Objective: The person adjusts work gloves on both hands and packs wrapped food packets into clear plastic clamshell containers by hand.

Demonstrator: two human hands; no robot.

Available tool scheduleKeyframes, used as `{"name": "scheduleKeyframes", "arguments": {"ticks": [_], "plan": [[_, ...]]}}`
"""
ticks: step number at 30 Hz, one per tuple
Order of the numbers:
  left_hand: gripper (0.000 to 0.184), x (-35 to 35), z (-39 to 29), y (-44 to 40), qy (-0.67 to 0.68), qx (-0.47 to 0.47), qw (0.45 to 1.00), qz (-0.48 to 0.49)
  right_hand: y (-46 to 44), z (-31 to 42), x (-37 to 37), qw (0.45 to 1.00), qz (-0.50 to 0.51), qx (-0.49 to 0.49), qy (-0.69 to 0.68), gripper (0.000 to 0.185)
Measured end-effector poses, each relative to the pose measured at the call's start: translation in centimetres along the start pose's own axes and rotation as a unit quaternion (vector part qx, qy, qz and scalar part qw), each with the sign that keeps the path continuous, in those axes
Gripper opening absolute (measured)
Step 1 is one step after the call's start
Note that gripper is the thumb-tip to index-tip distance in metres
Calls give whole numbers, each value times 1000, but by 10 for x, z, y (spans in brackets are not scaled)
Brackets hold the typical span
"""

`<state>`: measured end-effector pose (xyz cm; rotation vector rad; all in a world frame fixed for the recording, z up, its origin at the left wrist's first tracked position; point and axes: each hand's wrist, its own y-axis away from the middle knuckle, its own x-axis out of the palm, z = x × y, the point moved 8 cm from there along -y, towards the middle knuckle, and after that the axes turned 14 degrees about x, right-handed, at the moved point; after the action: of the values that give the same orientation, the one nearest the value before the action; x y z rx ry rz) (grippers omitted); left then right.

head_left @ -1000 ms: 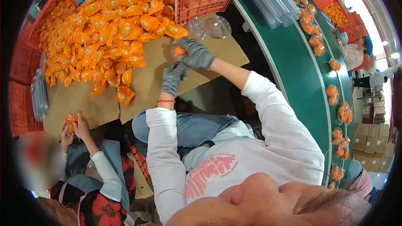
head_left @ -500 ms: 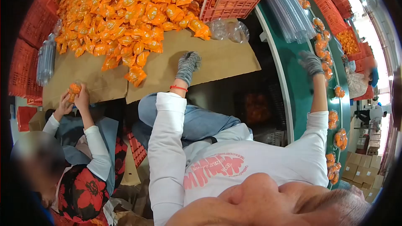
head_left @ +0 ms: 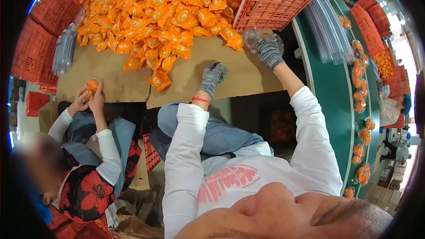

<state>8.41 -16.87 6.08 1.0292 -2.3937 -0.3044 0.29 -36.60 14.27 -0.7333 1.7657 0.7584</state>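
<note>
My left hand (head_left: 214,79), in a grey striped knit glove, rests on the cardboard sheet (head_left: 177,79) with its fingers curled in; nothing shows in it. Just beyond it lies a big heap of oranges in orange wrappers (head_left: 159,9). My right hand (head_left: 268,53), gloved the same way, reaches to the right part of the cardboard. Its fingers bend over a clear plastic container (head_left: 253,36) beside the red crate. The glove hides part of the container, and how firmly it is gripped is hard to see.
A red crate (head_left: 276,0) tilts at the heap's right. The green conveyor (head_left: 327,93) runs along my right, carrying clear packs of oranges (head_left: 358,79) and stacked clear plastic (head_left: 327,26). On my left a seated co-worker's hands (head_left: 88,97) hold a pack of oranges. Red crates (head_left: 37,48) stand far left.
My right hand has left the conveyor and moved left to the clear container on the cardboard. My left hand stays curled over the cardboard. The whole view has shifted a little.
</note>
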Motion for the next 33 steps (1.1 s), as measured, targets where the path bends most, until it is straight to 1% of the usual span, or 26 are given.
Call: {"name": "scheduleKeyframes", "arguments": {"ticks": [2, 3, 6, 9, 11, 12, 15, 18, 19, 21, 22, 23, 24, 25, 26, 27, 28, 29, 30, 31, 32, 33], "plan": [[18, 3, -3, 0, 17, -4, 1000, 3, -9, -10, 11, 995, -11, -9, -102, 36], [17, 4, -3, -1, 21, -5, 1000, 10, -8, -11, 5, 988, -15, -11, -152, 35], [16, 8, 0, -2, 23, -15, 1000, 16, 6, -14, -5, 989, -3, 5, -147, 30], [14, 9, 0, -2, 22, -17, 1000, 7, 10, -15, 3, 978, 28, -18, -206, 29], [13, 8, -3, 0, 29, -11, 1000, 0, -6, -22, 28, 991, -16, 34, -131, 25], [13, 7, -5, 1, 36, -7, 999, 0, -9, -23, 27, 993, -38, 60, -93, 22], [12, 8, -9, 2, 34, -2, 999, 4, 12, -20, 1, 978, -198, 18, -59, 24], [8, 9, -11, 5, 20, -9, 1000, 2, 15, -12, -8, 987, -156, 5, 25, 24], [7, 7, -12, 6, 16, -11, 1000, -4, 21, -13, -27, 973, -230, 5, -3, 24], [6, 4, -16, 2, 11, 51, 999, -3, 39, -13, -64, 925, -372, -8, -74, 25], [7, 0, -14, -1, 6, 80, 997, -6, 51, -9, -76, 913, -397, -5, -97, 27], [4, -2, -10, -8, 51, 113, 992, -15, 69, -4, -90, 899, -421, -2, -121, 29], [3, -5, -6, -18, 93, 147, 984, -22, 89, 9, -108, 885, -449, -23, -121, 34], [4, -3, -22, -13, 133, 183, 974, -24, 100, 28, -107, 881, -454, -48, -122, 33], [6, -3, -26, -11, 121, 146, 981, -50, 111, 46, -104, 877, -460, -72, -120, 33], [5, -10, -48, -9, 35, 234, 971, -37, 121, 63, -101, 872, -467, -93, -117, 32], [5, -19, -72, -8, -53, 316, 947, -21, 124, 83, -95, 888, -413, -137, -148, 36], [6, -28, -91, -3, -142, 392, 909, -3, 127, 104, -87, 900, -356, -179, -177, 40], [4, -39, -123, 16, -272, 448, 851, -30, 130, 124, -82, 902, -336, -193, -187, 40], [5, -50, -155, 38, -396, 492, 773, -55, 132, 143, -75, 905, -315, -207, -197, 40], [12, -69, -167, 46, -509, 474, 715, -71, 129, 160, -63, 915, -280, -218, -193, 38], [19, -84, -176, 53, -613, 448, 645, -86, 123, 177, -49, 923, -245, -229, -189, 37]]}}
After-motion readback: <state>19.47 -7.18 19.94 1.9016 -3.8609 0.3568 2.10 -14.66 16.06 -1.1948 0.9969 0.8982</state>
